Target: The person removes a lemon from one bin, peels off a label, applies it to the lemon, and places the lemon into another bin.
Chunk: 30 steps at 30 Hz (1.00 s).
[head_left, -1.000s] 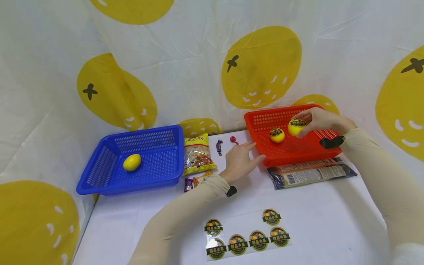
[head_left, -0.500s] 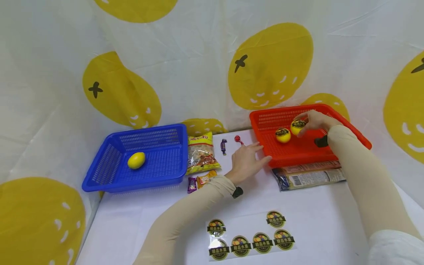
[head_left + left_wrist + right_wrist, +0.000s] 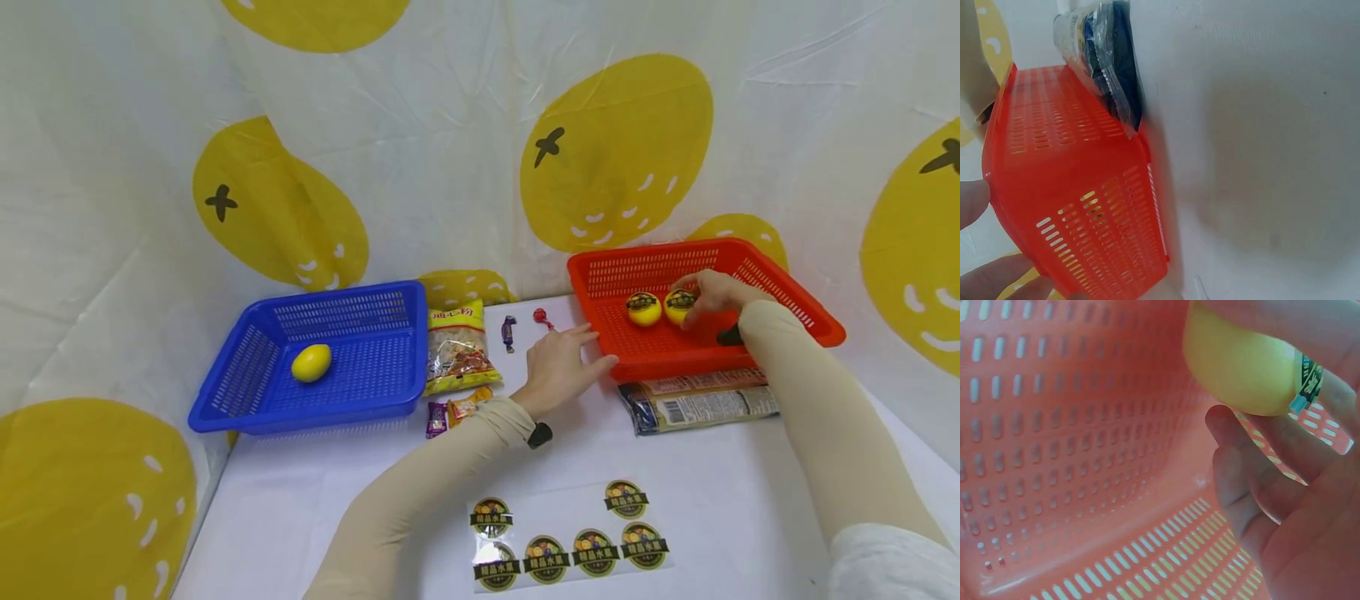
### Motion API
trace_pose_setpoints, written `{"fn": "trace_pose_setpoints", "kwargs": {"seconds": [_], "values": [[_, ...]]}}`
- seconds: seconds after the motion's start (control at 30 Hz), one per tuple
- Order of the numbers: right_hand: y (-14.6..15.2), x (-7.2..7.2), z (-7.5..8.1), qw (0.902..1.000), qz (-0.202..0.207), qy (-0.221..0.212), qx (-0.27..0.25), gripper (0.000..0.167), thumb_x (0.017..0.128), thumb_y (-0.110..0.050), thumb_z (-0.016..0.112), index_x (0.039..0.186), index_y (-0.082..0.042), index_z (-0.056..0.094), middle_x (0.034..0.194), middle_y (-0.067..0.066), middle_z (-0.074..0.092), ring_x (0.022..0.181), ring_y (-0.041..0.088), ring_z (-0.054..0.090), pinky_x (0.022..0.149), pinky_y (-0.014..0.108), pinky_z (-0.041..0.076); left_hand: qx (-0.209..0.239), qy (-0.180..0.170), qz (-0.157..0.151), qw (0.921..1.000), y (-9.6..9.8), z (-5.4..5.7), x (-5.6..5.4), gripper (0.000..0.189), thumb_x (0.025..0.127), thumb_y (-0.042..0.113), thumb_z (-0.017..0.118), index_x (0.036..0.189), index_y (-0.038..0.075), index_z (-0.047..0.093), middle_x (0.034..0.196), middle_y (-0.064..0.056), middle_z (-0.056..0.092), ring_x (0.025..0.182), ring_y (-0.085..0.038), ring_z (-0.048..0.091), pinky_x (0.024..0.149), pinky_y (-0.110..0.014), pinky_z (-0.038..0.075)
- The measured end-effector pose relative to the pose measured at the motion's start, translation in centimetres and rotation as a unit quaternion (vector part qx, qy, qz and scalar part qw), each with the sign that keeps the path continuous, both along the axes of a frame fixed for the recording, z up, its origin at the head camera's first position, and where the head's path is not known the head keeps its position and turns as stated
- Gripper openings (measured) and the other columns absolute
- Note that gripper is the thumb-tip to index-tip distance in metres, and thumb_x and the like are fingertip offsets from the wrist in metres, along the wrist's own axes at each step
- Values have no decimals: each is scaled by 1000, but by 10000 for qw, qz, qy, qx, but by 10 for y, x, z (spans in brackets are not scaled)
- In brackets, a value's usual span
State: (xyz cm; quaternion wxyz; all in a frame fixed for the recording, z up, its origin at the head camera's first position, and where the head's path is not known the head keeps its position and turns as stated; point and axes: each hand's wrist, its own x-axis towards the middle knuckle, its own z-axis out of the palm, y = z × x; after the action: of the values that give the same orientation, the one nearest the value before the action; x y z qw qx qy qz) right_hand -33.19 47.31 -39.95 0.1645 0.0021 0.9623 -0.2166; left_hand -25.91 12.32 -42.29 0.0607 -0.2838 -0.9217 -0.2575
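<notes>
My right hand [image 3: 716, 296] is inside the red basket [image 3: 637, 365], holding a yellow lemon [image 3: 678, 308] between thumb and fingers. A dark round sticker shows on that lemon, and in the right wrist view the lemon [image 3: 1235, 362] sits near the basket's slotted wall. Close on its left, a second stickered lemon [image 3: 643, 310] lies on the basket floor. My left hand [image 3: 561, 367] rests at the basket's left front corner, fingers spread and relaxed; in the left wrist view its thumb [image 3: 971, 203] and fingers meet the rim.
A blue basket [image 3: 390, 408] with one plain lemon [image 3: 311, 363] stands left. Between the baskets lie a food bag [image 3: 457, 346], wrapped candies [image 3: 508, 333] and a red lollipop [image 3: 541, 316]. A flat package [image 3: 697, 404] lies before the red basket; a sticker sheet [image 3: 555, 504] is nearer.
My right hand has lowered the stickered lemon toward the floor of the red basket, beside the other one. My left hand stays at the basket corner; the head view has shifted slightly.
</notes>
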Motion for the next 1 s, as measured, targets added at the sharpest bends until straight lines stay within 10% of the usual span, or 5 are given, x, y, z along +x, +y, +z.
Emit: {"fn": "trace_pose_setpoints", "kwargs": {"seconds": [1.0], "values": [[0,-6,-6,9988,192,-438,109,93,78,-26,89,153,0,40,147,42,38,129,58,38,109,75,33,-83,-127,-4,9999,0,-2,-3,52,93,59,64,134,28,70,143,14,64,94,-14,70,65,-19,43]]}}
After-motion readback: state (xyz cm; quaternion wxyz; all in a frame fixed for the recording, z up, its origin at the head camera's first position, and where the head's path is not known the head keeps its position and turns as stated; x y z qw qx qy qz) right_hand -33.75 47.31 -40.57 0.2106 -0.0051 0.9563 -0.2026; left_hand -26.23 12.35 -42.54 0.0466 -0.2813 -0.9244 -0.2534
